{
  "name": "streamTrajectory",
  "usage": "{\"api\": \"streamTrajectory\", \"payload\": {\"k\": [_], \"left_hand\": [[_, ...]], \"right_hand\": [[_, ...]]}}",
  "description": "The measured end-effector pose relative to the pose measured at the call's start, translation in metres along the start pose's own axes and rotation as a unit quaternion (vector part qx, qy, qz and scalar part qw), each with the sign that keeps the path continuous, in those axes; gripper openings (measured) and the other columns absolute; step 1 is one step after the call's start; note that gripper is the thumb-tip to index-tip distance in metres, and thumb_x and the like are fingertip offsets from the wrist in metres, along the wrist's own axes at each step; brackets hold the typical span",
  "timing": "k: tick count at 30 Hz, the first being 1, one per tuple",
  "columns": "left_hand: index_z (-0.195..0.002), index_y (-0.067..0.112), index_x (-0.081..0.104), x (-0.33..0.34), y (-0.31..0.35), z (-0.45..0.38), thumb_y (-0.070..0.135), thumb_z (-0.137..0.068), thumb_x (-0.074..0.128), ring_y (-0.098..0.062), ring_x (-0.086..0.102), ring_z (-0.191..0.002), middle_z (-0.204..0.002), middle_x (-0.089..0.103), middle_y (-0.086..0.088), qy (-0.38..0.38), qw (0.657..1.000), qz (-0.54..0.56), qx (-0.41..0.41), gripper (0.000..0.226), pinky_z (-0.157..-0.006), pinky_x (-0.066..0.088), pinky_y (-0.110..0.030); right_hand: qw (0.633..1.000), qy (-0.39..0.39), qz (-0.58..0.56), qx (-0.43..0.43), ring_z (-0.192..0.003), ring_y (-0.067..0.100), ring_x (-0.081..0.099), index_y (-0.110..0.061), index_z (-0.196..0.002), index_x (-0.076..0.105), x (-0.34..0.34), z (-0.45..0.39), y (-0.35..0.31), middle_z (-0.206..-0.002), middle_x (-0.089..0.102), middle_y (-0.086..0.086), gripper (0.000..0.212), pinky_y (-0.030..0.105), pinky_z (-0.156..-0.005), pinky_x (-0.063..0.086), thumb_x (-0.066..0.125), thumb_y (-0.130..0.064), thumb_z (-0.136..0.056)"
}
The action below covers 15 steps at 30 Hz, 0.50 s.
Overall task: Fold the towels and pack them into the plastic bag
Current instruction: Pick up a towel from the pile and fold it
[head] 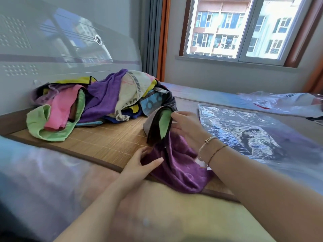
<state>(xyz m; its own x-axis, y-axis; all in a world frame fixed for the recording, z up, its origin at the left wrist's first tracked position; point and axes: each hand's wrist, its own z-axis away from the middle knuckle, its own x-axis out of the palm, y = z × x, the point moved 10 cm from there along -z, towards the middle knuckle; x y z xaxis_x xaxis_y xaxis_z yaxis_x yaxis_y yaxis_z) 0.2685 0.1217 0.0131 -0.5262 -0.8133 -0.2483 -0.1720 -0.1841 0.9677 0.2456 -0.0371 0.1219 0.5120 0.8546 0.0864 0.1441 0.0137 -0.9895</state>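
Observation:
A purple towel [181, 170] lies rumpled at the near edge of the bamboo mat [106, 138]. My left hand [141, 165] pinches its left edge, thumb on top. My right hand [185, 126] holds up a small stack of cloths [160, 126], grey, black and green, standing on edge above the purple towel. A heap of unfolded towels [104, 100] in purple, pink, green, cream and blue sits at the far end of the mat. A large clear plastic bag [244, 133] lies flat to the right of my hands.
A glossy grey headboard [61, 46] rises behind the heap. Another crumpled plastic bag [286, 103] lies at the far right, under the window [241, 28]. Plastic-wrapped bedding [31, 172] fills the near left.

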Motion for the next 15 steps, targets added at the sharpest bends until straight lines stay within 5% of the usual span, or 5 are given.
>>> {"api": "streamTrajectory", "payload": {"k": [3, 6, 9, 12, 15], "left_hand": [[-0.142, 0.036, 0.038, -0.002, 0.022, 0.003, 0.057, -0.063, 0.079, 0.006, 0.041, -0.12, -0.13, 0.042, 0.023, 0.01, 1.0, -0.005, 0.016, 0.091, -0.099, 0.037, -0.018], [-0.116, 0.028, 0.057, -0.006, 0.064, 0.008, 0.035, -0.078, 0.078, 0.019, 0.051, -0.091, -0.105, 0.054, 0.028, 0.089, 0.991, -0.007, 0.097, 0.044, -0.072, 0.04, -0.002], [-0.089, 0.022, 0.067, -0.011, 0.102, 0.014, 0.019, -0.087, 0.07, -0.003, 0.063, -0.083, -0.086, 0.066, 0.012, 0.173, 0.973, -0.034, 0.152, 0.005, -0.069, 0.045, -0.011], [-0.081, 0.022, 0.067, -0.016, 0.133, 0.011, 0.017, -0.088, 0.068, -0.011, 0.066, -0.076, -0.078, 0.07, 0.007, 0.183, 0.97, -0.022, 0.161, 0.009, -0.068, 0.047, -0.02], [-0.072, 0.022, 0.06, -0.004, 0.18, 0.013, 0.013, -0.09, 0.065, -0.002, 0.057, -0.062, -0.072, 0.062, 0.008, 0.155, 0.962, -0.069, 0.214, 0.021, -0.06, 0.042, -0.011]], "right_hand": [[0.995, -0.04, -0.08, 0.04, -0.063, 0.02, 0.069, 0.001, -0.09, 0.06, 0.002, 0.018, -0.01, -0.084, 0.068, 0.015, 0.012, 0.028, -0.062, 0.06, 0.05, 0.001, -0.095], [0.984, -0.063, -0.152, 0.074, -0.06, 0.02, 0.07, 0.003, -0.09, 0.059, 0.0, 0.03, -0.017, -0.082, 0.068, 0.016, 0.012, 0.029, -0.06, 0.06, 0.048, 0.004, -0.094], [0.979, -0.063, -0.172, 0.09, -0.058, 0.02, 0.07, 0.002, -0.087, 0.059, -0.008, 0.039, -0.025, -0.069, 0.071, 0.013, 0.014, 0.029, -0.061, 0.06, 0.047, 0.004, -0.094], [0.983, -0.004, -0.159, 0.087, -0.06, 0.021, 0.069, -0.002, -0.087, 0.06, -0.034, 0.042, -0.036, -0.068, 0.069, 0.013, 0.011, 0.028, -0.055, 0.059, 0.05, 0.0, -0.092], [0.978, 0.038, -0.166, 0.12, -0.057, 0.02, 0.065, -0.007, -0.082, 0.053, -0.063, 0.046, -0.038, -0.072, 0.06, 0.01, 0.011, 0.027, -0.05, 0.057, 0.047, -0.002, -0.09]]}}
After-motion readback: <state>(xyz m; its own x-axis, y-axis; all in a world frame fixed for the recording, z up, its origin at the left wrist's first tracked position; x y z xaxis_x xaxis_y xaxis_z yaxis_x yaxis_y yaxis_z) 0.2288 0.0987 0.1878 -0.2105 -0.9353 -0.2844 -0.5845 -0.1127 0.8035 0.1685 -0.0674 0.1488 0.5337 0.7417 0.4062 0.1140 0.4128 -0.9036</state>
